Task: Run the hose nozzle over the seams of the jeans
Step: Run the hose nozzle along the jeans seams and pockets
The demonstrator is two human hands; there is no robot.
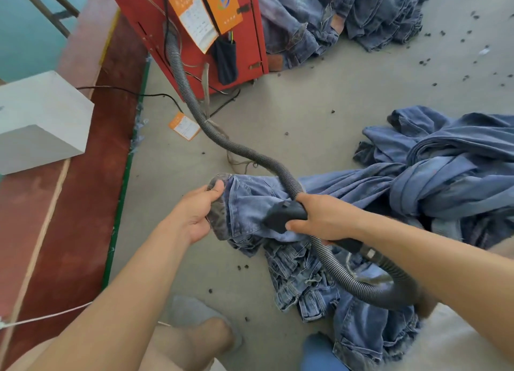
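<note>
A pair of blue jeans lies stretched across the concrete floor in the middle of the head view. My left hand grips its waistband end, thumb on top of the fabric. My right hand holds the black hose nozzle, whose tip presses on the denim just right of the waistband. The grey ribbed hose runs from a red machine down behind my right hand, and another stretch of it loops under my right forearm.
A red machine cabinet stands at the back with orange tags. Heaps of jeans lie at back right, at right and under my right arm. A white box sits on a red ledge at left. My foot is below.
</note>
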